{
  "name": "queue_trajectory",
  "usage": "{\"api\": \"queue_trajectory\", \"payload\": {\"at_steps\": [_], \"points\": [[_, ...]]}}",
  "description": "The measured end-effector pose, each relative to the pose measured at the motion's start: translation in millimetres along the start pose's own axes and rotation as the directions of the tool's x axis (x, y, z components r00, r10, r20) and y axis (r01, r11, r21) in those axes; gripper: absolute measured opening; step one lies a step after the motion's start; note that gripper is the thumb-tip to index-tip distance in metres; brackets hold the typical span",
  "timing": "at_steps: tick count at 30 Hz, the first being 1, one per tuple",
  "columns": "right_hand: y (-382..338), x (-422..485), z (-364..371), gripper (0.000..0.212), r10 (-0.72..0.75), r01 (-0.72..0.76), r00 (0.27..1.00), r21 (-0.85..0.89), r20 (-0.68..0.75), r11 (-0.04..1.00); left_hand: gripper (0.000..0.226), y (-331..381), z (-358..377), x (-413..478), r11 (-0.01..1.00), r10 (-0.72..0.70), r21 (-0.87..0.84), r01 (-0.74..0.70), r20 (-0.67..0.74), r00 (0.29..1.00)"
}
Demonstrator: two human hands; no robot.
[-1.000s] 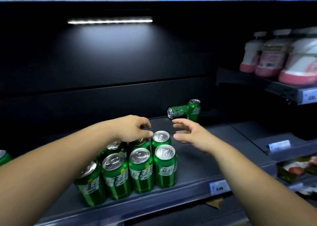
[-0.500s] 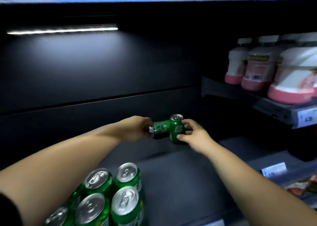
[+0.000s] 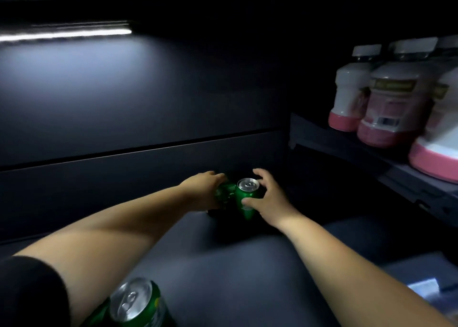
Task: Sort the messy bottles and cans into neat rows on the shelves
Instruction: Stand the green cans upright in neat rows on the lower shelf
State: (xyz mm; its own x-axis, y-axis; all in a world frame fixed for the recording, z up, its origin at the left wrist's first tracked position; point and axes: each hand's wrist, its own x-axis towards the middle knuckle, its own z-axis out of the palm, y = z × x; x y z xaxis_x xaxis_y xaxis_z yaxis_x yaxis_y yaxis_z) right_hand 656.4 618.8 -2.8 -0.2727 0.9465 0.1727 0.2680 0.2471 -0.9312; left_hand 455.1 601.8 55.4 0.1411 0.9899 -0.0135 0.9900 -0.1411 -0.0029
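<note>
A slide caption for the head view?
Left hand grips a green can, right hand an upright can, deep on a dark shelf.

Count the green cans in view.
3. Upright can in the right hand; lying can under the left hand; front can at the bottom edge. Others may hide below.

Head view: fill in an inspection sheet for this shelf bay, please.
Surface: dark shelf, dimly lit.
Job's things: upright can and dim can side by side at the back; front can at the near edge.
Clutter: nothing seen.
Hands: left hand grips the dim can; right hand grips the upright can.
Cables: nothing seen.
Surroundings: pink-and-white bottles on a higher shelf to the right; light strip at upper left.
</note>
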Motion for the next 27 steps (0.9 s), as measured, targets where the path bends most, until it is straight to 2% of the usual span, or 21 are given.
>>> {"api": "queue_trajectory", "payload": {"at_steps": [3,6,11,14,19,22,27], "points": [[8.4,1.3,-18.2,0.082,0.008,-0.008,1.000,-0.030,-0.012,1.000,0.080,4.9,6.1,16.1,1.000,-0.022,0.014,0.021,0.048,0.999],[14.6,0.5,-33.7,0.082,0.026,-0.026,1.000,-0.022,0.003,0.999,0.076,13.5,12.7,26.0,0.999,-0.031,-0.004,0.032,0.093,0.995],[24.8,0.9,-42.7,0.078,0.029,-0.029,0.999,-0.002,0.023,1.000,0.080,13.2,23.9,40.9,0.999,-0.052,-0.009,0.053,0.056,0.997],[29.5,1.1,-43.2,0.071,0.022,-0.022,1.000,0.006,0.007,1.000,0.078,12.5,22.2,38.8,0.994,-0.027,-0.102,0.029,0.020,0.999],[28.3,-0.6,-43.4,0.074,0.021,-0.021,1.000,-0.003,0.023,1.000,0.100,3.3,14.0,19.4,0.941,-0.013,-0.338,0.020,0.021,1.000],[23.7,-1.8,-40.8,0.079,0.014,-0.014,0.999,-0.011,0.040,1.000,0.087,5.7,4.2,-4.8,0.936,0.003,-0.353,0.008,0.032,0.999],[15.4,-6.8,-40.0,0.079,-0.007,0.008,0.996,-0.007,0.084,1.000,0.061,8.1,-6.3,-48.8,0.858,-0.011,-0.514,0.018,0.017,1.000]]}}
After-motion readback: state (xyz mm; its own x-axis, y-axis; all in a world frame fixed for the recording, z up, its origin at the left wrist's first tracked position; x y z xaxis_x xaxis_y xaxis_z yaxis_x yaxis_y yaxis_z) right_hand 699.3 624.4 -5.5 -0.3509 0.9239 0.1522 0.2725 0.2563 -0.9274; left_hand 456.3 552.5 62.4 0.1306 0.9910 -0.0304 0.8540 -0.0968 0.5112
